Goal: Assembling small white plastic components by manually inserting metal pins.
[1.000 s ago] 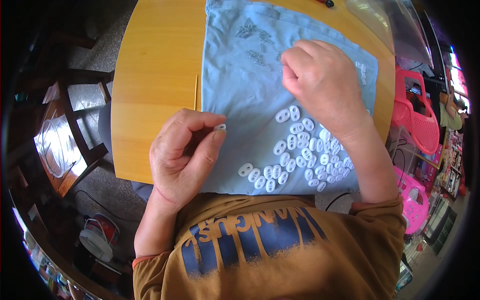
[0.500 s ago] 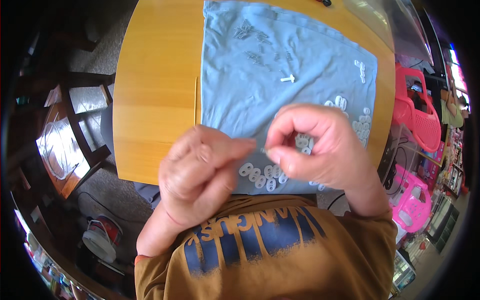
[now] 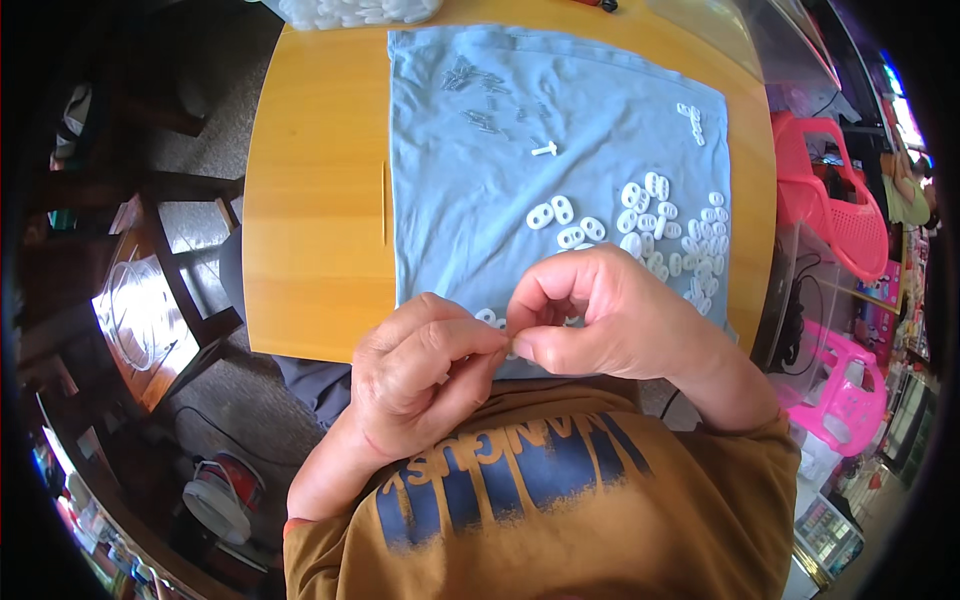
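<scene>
Pinching a tiny white piece between both hands, low over the blue cloth (image 3: 520, 130).
Left hand (image 3: 420, 375) and right hand (image 3: 600, 325) meet fingertip to fingertip, each grip closed on it; next likely pressing it together, needing steady alignment.

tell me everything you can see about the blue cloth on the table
The blue cloth is a light blue, soft-looking fabric spread flat on the wooden table, covering its right part. Faint grey marks show near its top. Many small white oval pieces lie scattered on its right side. Its near edge is hidden behind the left hand and right hand.
</scene>
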A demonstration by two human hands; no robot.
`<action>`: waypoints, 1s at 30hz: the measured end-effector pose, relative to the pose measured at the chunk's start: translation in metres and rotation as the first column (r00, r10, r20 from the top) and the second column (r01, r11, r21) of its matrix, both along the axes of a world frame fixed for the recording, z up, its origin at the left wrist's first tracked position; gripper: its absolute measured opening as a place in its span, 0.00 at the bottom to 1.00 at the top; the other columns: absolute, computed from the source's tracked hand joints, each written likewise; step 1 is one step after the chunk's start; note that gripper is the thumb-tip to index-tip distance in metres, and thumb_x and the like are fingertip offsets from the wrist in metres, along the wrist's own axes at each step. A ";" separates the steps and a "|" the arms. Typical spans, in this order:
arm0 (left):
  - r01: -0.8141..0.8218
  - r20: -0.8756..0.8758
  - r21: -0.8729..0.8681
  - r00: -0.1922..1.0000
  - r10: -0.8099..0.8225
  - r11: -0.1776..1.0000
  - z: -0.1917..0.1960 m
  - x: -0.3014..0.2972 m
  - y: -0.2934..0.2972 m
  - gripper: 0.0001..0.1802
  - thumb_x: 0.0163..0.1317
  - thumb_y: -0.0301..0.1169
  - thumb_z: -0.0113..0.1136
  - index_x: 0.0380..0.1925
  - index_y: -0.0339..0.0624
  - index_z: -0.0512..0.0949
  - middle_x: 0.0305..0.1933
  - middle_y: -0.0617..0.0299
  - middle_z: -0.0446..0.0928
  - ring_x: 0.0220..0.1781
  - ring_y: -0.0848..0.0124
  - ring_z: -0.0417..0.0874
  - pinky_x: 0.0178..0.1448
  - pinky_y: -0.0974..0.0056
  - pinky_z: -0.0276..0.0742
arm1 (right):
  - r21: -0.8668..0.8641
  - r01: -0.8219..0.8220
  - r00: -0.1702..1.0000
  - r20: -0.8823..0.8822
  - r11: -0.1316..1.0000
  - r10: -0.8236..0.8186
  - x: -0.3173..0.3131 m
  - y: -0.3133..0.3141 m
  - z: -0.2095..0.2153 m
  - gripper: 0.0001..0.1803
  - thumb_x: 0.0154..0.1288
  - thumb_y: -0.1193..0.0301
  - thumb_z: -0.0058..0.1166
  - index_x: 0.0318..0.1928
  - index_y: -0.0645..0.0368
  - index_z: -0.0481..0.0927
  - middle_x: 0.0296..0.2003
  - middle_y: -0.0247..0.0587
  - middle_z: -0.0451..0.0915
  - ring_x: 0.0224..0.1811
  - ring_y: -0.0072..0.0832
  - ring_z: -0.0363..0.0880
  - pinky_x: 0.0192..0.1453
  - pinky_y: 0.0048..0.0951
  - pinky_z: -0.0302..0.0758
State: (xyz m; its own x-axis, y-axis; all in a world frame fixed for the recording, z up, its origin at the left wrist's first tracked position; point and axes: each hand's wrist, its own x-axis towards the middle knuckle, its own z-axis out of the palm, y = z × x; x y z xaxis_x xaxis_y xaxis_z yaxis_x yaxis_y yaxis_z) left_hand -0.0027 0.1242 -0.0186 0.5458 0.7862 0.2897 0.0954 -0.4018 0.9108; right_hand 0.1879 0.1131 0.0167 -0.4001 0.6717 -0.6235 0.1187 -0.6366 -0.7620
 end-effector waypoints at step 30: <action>0.271 0.531 -0.627 0.834 0.147 0.731 0.029 -0.019 -0.116 0.12 0.60 0.22 0.53 0.44 0.31 0.71 0.35 0.59 0.76 0.31 0.77 0.77 0.38 0.75 0.74 | 0.344 0.459 0.867 -0.373 0.819 -0.329 -0.042 -0.132 0.022 0.03 0.59 0.78 0.49 0.31 0.64 0.75 0.29 0.33 0.75 0.33 0.15 0.70 0.39 0.18 0.67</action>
State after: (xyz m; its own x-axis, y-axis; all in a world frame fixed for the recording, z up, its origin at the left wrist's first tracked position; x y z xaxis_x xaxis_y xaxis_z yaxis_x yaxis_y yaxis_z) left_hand -0.0219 0.0080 0.0101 0.5291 0.8477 -0.0374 -0.4665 0.3274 0.8217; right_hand 0.1459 -0.0188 0.0391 -0.1589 0.9747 -0.1570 -0.3362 -0.2030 -0.9197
